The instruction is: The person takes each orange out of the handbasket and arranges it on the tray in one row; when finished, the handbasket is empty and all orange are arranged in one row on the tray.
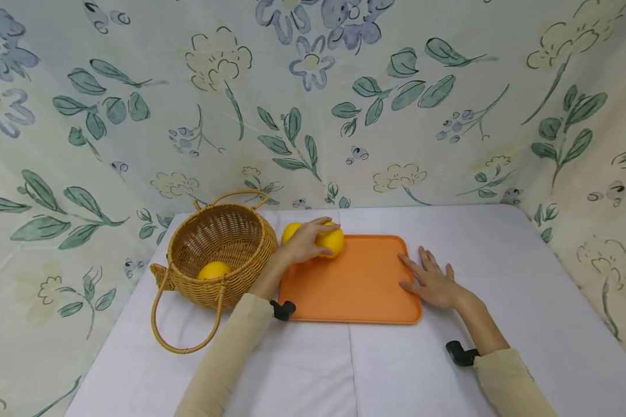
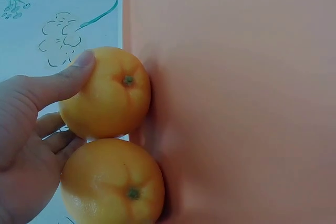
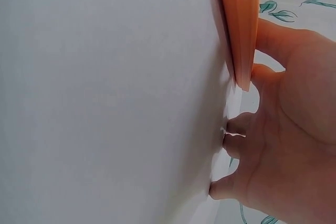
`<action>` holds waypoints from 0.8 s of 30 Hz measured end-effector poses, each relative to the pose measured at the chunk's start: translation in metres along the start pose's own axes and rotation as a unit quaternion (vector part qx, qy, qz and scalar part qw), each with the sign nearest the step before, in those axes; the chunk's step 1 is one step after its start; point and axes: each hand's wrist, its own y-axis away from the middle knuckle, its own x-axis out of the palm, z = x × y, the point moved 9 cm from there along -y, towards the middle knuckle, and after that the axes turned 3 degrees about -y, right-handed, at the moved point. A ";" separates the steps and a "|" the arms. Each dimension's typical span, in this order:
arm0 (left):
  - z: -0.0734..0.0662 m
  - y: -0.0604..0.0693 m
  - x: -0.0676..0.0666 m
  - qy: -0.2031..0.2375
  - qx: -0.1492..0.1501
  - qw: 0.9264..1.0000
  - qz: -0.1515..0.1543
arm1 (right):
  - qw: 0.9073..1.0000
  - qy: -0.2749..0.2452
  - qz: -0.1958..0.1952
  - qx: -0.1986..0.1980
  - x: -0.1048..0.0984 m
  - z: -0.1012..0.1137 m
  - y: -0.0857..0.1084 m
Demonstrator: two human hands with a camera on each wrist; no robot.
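My left hand curls its thumb and fingers round an orange at the far left part of the orange tray. In the left wrist view the thumb lies on top of the held orange. A second orange sits right against it, partly behind the hand in the head view. My right hand is spread at the tray's right edge, thumb and index finger on the rim, the other fingers on the cloth beside it. A third orange lies in the wicker basket.
The basket stands left of the tray, one handle hanging toward the front and another raised at the back. White cloth covers the table. A floral curtain rises behind and along both sides.
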 end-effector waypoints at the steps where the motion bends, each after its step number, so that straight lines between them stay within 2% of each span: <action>1: 0.000 0.000 0.000 0.003 0.000 1.000 0.002 | 1.000 0.000 0.000 0.001 0.000 0.000 0.000; 15: -0.001 0.001 0.000 0.014 0.004 1.000 -0.004 | 1.000 -0.004 0.002 0.002 -0.001 0.000 0.000; 24: 0.000 0.004 0.002 0.035 -0.014 0.999 0.000 | 1.000 -0.004 0.006 0.006 -0.001 0.002 0.000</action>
